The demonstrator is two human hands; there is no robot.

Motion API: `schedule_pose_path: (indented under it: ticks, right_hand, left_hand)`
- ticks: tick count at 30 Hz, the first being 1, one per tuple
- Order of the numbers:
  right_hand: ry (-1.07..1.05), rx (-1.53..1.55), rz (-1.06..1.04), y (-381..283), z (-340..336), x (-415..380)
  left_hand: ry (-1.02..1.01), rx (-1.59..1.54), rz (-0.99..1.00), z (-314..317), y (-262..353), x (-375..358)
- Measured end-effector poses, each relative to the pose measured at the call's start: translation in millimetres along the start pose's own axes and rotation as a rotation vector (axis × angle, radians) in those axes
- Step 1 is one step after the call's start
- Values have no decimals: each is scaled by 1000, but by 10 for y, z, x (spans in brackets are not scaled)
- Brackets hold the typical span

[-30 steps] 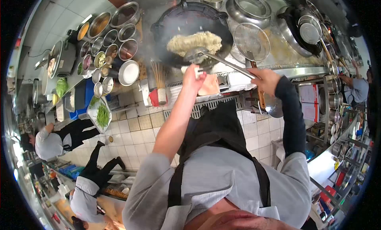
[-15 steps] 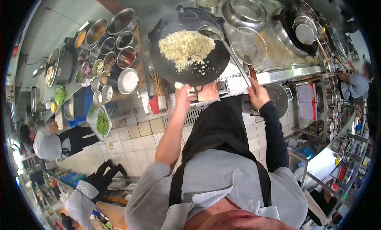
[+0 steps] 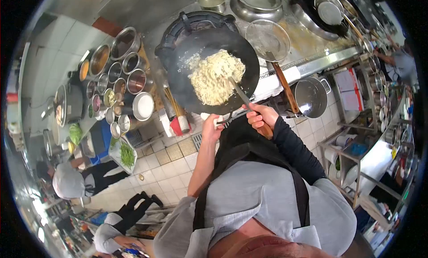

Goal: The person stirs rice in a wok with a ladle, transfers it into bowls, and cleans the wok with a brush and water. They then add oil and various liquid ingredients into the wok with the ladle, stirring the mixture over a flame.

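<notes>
My left hand [image 3: 211, 128] is closed around the handle at the near rim of a black wok [image 3: 180, 86], with a white cloth [image 3: 207, 117] at the grip. A pale mound of what looks like fried rice [image 3: 214, 82] fills the wok's middle, blurred by motion. In my right hand [image 3: 263, 116] is a ladle [image 3: 240, 94], gripped near its wooden handle end. Its bowl is hidden in the rice. The wok sits partly off the black burner ring [image 3: 167, 40], towards me.
A wire strainer [image 3: 267, 40] lies to the right, its handle over a steel pot [image 3: 310, 97]. At left stand several ingredient bowls [image 3: 143, 105] and a bamboo brush [image 3: 180, 117]. A metal pan [image 3: 256, 9] sits behind. Co-workers [image 3: 71, 180] are at lower left and far right.
The wok has come towards me, baring more of the burner ring. The ladle has dropped from above the wok's right side into the rice, and my right hand has moved left and nearer.
</notes>
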State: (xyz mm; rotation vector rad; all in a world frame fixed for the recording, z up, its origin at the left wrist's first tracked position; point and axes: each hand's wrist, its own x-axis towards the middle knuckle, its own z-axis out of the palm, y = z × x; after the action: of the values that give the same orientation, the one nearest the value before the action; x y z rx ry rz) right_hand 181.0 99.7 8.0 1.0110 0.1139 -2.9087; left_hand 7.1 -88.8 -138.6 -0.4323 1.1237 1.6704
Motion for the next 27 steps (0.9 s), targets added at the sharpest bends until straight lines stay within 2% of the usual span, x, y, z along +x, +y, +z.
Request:
schedule_pose_path:
  ticks: [2, 4, 7, 10, 11, 14, 15, 16, 18, 19, 20, 21, 22, 23, 25, 26, 27]
  right_hand:
    - [-15, -25, 2, -39, -116, -11]
    - [-49, -56, 2, -96, -209, 11]
    - [11, -11, -2, -163, -184, 27]
    - [-93, 65, 23, -203, -446, 182]
    - [-165, 87, 29, -174, -468, 214]
    - [-124, 106, 13, 31, -337, 245]
    - [-173, 107, 4, 127, -325, 294]
    - [-217, 118, -21, 231, -330, 340]
    - [-161, -86, -204, 450, -291, 440]
    - [-113, -147, -301, 558, -281, 522]
    - [-85, -197, -377, 693, -230, 595]
    - [-53, -234, -445, 833, -186, 654]
    - [-30, -256, -504, 994, -144, 715]
    - [0, -281, -556, 1157, -118, 740]
    - [53, -335, -641, 1505, -70, 777]
    - [73, -351, -682, 1696, -70, 769]
    - [12, -263, -684, 1887, -90, 724]
  left_hand:
    - [48, -35, -42, -56, -77, 15]
    - [8, -18, -80, -134, -88, 41]
    - [-49, -25, -192, 5, 85, -95]
    - [-94, 4, -188, -44, 105, -60]
    - [-45, 19, -162, 7, 115, -119]
    - [31, 7, -196, 19, 198, -167]
    - [1, 24, -206, 11, 256, -176]
    - [-35, 53, -230, -11, 315, -167]
    - [-187, 65, -321, -139, 447, -42]
    - [-203, 139, -298, -377, 542, 190]
    - [-245, 143, -343, -325, 675, 135]
    - [-152, 263, -317, -233, 774, 59]
    - [-331, 212, -398, -476, 908, 316]
    - [-283, 245, -408, -270, 1002, 32]
    - [-268, 285, -391, -309, 1195, -129]
    - [-297, 278, -464, -374, 1254, -228]
    - [-354, 376, -438, -542, 1261, -248]
